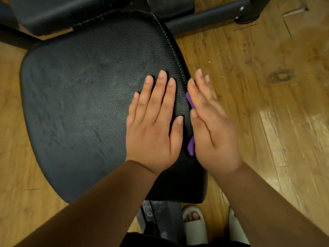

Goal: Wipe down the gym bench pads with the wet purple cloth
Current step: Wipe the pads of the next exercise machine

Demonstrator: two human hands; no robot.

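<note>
A black leather seat pad point(85, 107) of a gym bench fills the middle of the view, with damp streaks on its left part. My left hand point(154, 125) lies flat on the pad's right part, fingers straight and spread. My right hand point(211, 125) presses with straight fingers against the pad's right side edge. Under it is the purple cloth point(191, 147), of which only two small bits show between hand and pad. A second black pad point(58, 13) lies beyond, at the top left.
The bench's black frame tube point(204, 16) runs along the top right over a wooden floor point(267, 86). Below the pad sit a metal bracket point(160, 216) and my feet in white slippers point(195, 223).
</note>
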